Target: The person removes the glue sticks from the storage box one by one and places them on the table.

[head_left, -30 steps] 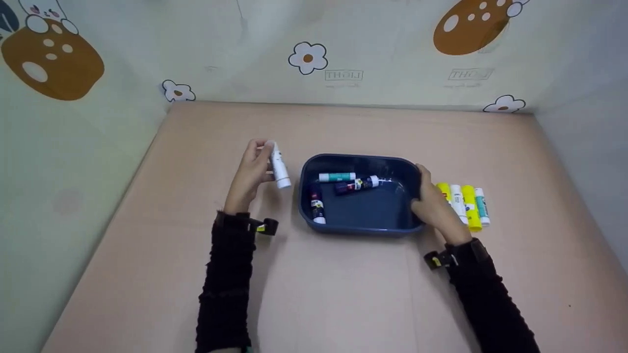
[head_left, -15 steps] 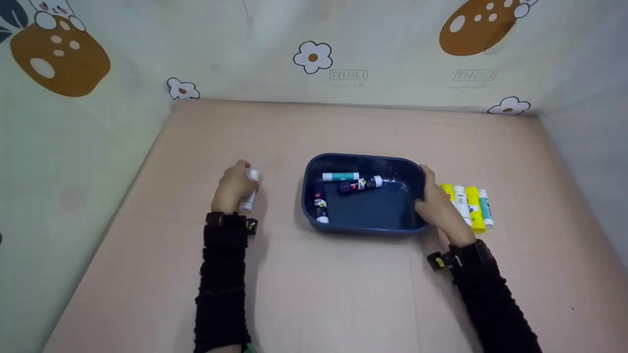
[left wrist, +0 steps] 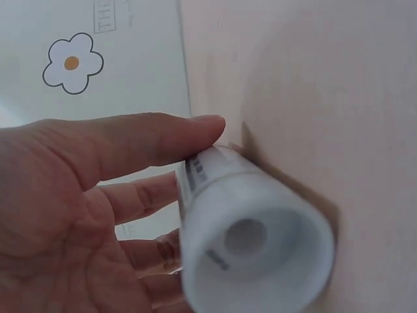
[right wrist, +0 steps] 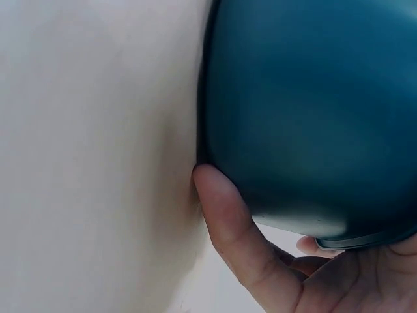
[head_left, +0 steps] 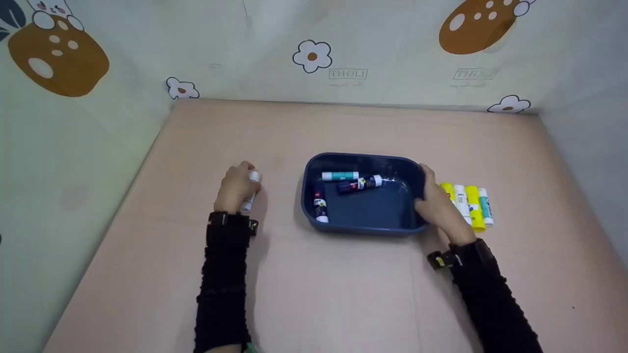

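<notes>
On the left of the table, my left hand (head_left: 234, 189) holds a white glue stick (left wrist: 260, 202) low at the tabletop. The left wrist view shows the thumb on its upper side and its hollow round end facing the camera. My right hand (head_left: 436, 206) grips the right end of a dark blue plastic bin (head_left: 363, 231); in the right wrist view the thumb (right wrist: 225, 199) presses the bin's wall. Inside lie a teal-and-white glue stick (head_left: 340, 176) and two dark purple glue sticks with white ends, one crosswise (head_left: 359, 184) and one along the left wall (head_left: 320, 203).
Just right of the bin, a row of glue sticks lies side by side: a yellow one (head_left: 447, 190) partly behind the right hand, a white one (head_left: 461, 202), another yellow one (head_left: 474, 208) and a teal-and-white one (head_left: 485, 207). A patterned wall sheet (head_left: 245, 59) borders the table's back.
The left hand has come down and to the left with the white glue stick, from beside the bin to the tabletop. The right hand keeps its grip on the bin.
</notes>
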`<state>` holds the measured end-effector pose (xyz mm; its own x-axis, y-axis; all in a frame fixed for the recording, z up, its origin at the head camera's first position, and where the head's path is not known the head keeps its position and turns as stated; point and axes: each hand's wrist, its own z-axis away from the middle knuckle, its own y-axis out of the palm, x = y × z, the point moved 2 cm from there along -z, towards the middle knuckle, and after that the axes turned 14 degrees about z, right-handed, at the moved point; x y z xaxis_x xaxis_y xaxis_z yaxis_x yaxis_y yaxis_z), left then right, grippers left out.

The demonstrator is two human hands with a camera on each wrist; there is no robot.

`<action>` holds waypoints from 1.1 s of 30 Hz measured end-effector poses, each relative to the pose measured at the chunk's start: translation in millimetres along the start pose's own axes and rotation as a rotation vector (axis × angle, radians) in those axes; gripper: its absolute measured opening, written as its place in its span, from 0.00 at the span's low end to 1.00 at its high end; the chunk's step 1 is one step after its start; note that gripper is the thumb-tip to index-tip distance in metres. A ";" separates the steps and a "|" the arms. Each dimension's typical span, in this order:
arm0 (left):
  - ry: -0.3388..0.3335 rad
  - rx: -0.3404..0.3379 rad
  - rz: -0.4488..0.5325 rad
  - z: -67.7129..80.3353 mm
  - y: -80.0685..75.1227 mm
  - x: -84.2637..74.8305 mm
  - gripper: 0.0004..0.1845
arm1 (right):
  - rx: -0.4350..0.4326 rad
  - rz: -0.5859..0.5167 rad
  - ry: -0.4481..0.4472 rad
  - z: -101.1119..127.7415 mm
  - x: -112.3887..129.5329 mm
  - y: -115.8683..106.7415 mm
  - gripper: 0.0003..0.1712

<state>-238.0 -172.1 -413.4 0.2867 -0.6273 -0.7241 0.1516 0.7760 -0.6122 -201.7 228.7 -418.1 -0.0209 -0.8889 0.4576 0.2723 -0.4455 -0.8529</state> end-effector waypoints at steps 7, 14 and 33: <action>-0.014 -0.009 0.021 2.9 -2.4 -2.2 0.34 | 0.003 0.004 0.000 -0.2 -0.3 1.1 0.46; 0.086 -0.113 -0.015 14.1 -3.4 -30.2 0.30 | 0.006 -0.002 0.010 -0.4 0.7 0.7 0.47; 0.464 0.138 -0.047 63.9 60.8 -102.8 0.22 | 0.020 -0.018 0.017 -0.6 -0.2 0.4 0.46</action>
<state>-197.7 -56.2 -355.9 -0.1712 -0.6007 -0.7809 0.2872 0.7278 -0.6228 -202.2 228.7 -418.7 -0.0421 -0.8827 0.4680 0.2906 -0.4590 -0.8396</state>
